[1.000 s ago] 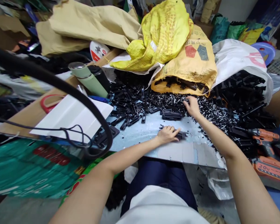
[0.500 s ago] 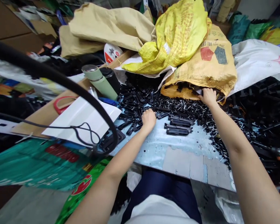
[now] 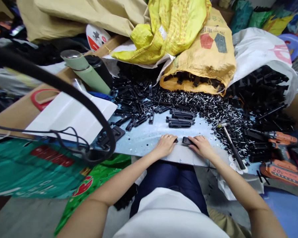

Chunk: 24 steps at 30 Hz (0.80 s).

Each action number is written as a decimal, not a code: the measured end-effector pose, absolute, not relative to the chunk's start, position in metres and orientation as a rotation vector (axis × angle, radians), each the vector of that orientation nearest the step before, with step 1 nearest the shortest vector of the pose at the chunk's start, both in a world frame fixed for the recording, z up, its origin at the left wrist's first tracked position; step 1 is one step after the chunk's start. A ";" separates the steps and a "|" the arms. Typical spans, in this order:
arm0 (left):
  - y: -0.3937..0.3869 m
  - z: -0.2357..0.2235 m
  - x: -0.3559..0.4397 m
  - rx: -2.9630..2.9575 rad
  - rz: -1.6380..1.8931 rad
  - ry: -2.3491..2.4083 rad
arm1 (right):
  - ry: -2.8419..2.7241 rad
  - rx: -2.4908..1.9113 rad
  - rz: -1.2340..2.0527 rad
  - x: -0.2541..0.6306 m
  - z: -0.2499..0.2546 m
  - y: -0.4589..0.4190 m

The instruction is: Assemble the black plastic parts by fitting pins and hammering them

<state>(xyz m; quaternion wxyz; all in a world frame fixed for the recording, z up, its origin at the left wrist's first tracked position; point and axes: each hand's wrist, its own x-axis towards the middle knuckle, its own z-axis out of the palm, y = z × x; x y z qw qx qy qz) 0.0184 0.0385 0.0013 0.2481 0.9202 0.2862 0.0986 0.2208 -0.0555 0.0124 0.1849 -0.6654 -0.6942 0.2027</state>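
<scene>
Left of the hammer (image 3: 231, 144), left hand (image 3: 165, 145) pinches small piece (image 3: 175, 140), right hand (image 3: 203, 146) black part (image 3: 186, 141); both seem light, stiff, best held by sides

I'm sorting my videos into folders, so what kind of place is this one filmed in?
Probably a small assembly workshop: loose screws spread over the bench, a cordless drill, and a sack of black parts.
</scene>
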 end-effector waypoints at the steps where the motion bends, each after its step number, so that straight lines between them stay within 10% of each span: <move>1: 0.035 -0.004 0.019 2.418 0.387 0.739 | -1.816 -1.822 0.643 0.215 0.009 -0.054; 8: 0.009 0.001 0.038 1.818 0.853 0.747 | -1.116 -1.485 1.201 0.184 0.007 -0.057; 24: -0.018 0.026 0.055 1.928 1.387 0.930 | -1.297 -1.569 0.739 0.158 0.012 -0.084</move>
